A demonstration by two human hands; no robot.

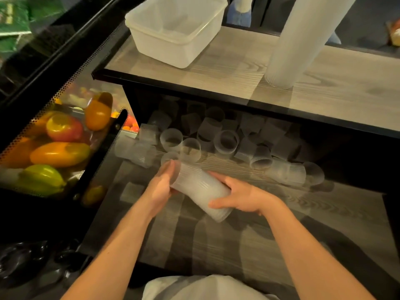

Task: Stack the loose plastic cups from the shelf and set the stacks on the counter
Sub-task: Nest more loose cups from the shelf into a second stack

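Observation:
A short stack of clear ribbed plastic cups lies tilted between my hands above the lower shelf. My left hand presses on its open upper end. My right hand grips its lower end from the right. Several loose clear cups lie scattered at the back of the shelf, some upright, some on their sides. On the wooden counter above stands a tall stack of cups, leaning slightly and running out of the top of the view.
A white plastic tub sits on the counter's left part. To the left, a glass-fronted display case holds yellow, orange and green peppers. Dark clear lids or containers lie at the bottom left. The counter's black front edge overhangs the shelf.

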